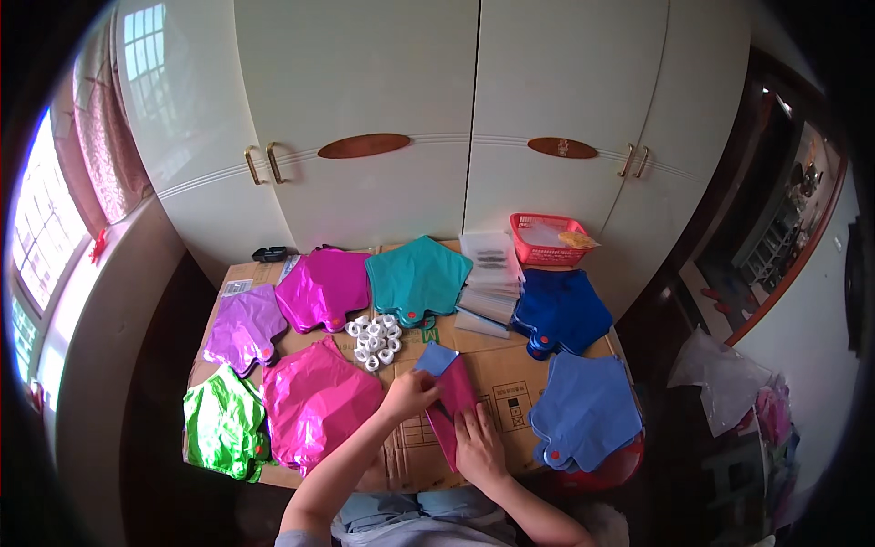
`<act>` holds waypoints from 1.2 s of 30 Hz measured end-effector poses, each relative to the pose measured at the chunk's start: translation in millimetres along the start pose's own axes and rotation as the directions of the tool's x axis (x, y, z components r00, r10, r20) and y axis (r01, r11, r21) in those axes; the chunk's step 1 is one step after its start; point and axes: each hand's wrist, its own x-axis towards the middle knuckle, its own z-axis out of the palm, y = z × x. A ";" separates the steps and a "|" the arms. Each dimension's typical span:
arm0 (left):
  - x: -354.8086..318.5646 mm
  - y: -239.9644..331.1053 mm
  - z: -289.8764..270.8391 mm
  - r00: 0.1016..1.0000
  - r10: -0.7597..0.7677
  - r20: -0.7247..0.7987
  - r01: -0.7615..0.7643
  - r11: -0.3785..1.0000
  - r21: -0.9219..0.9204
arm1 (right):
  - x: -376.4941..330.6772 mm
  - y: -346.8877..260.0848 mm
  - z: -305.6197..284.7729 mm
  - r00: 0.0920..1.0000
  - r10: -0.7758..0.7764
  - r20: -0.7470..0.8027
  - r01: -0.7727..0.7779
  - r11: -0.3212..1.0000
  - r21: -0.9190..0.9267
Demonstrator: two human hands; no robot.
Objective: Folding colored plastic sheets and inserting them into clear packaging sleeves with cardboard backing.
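A narrow folded foil balloon, magenta with a blue end toward the far side, lies in front of me on the cardboard. My left hand is closed in a pinch at its left edge; the fingertips partly hide the foil there. My right hand rests on the nearer part with its fingers stretched out flat. A cluster of white ribbon rolls sits just beyond my left hand. Left of my left forearm lies a stack of hot pink foil balloons. Periwinkle blue foil balloons lie right of my right hand.
Green, lilac, purple, teal and dark blue foil stacks ring the cardboard-topped table. Clear plastic sleeves and a red basket stand at the back, before a white cabinet.
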 end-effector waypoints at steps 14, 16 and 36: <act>32.5 -27.2 -4.2 0.987 0.031 0.158 -0.069 0.969 0.239 | -2.3 4.5 5.8 0.998 -0.059 -0.001 0.059 0.997 0.039; 32.5 -28.9 -5.1 0.986 0.054 0.160 -0.093 0.965 0.245 | -2.0 3.7 4.9 0.998 -0.068 -0.013 0.068 0.997 0.047; 38.6 -27.9 -8.9 0.971 0.014 0.239 -0.078 0.962 0.262 | -6.7 10.4 0.0 0.989 -0.144 -0.021 0.145 0.988 0.046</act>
